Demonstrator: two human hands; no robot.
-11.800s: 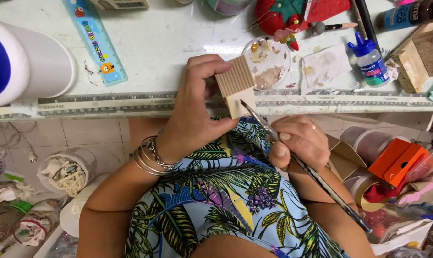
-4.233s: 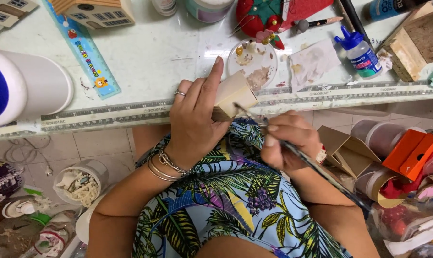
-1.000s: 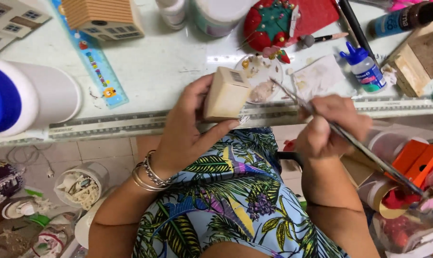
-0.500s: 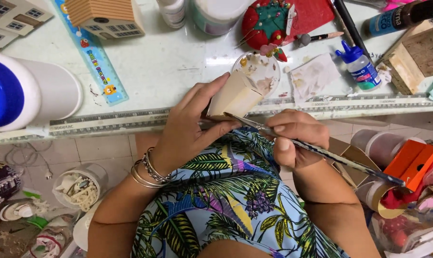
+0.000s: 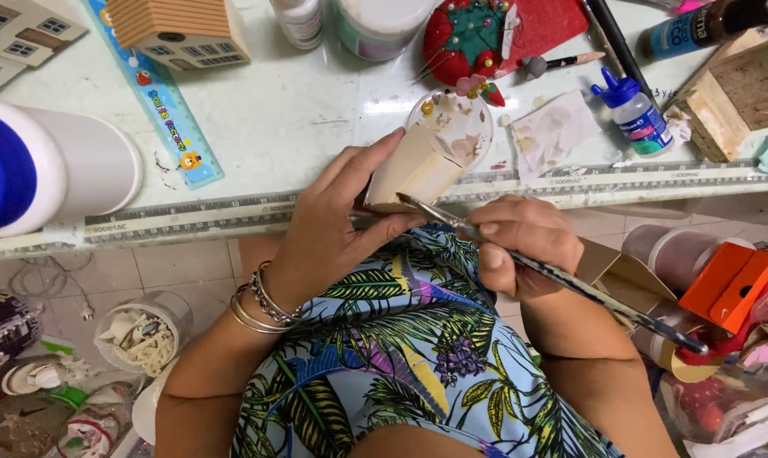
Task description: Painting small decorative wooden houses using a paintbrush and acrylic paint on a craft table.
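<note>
Closest to us is the lap in a tropical leaf-print dress [image 5: 418, 373], with a stack of silver bangles [image 5: 261, 304] on our left wrist. Our left hand [image 5: 333, 229] is wrapped around a small cream-painted wooden block [image 5: 418, 167], thumb underneath and fingers along its side, holding it tilted right at the edge of the desk [image 5: 299, 119]. Our right hand [image 5: 524, 246] is closed around a thin paintbrush [image 5: 553, 273], pinched like a pen, with the bristle tip touching the lower edge of the block and the long handle running out to the lower right.

Just behind the block sits a small clear paint palette dish [image 5: 460, 127] with smears in it, and beside that a stained scrap of paper [image 5: 553, 136] and a blue-capped glue bottle [image 5: 634, 114]. Further back there's a red pincushion [image 5: 464, 38], a colourful ruler [image 5: 159, 97], a little wooden house [image 5: 180, 30], and off to the left a big white tub with a blue lid [image 5: 44, 174].
</note>
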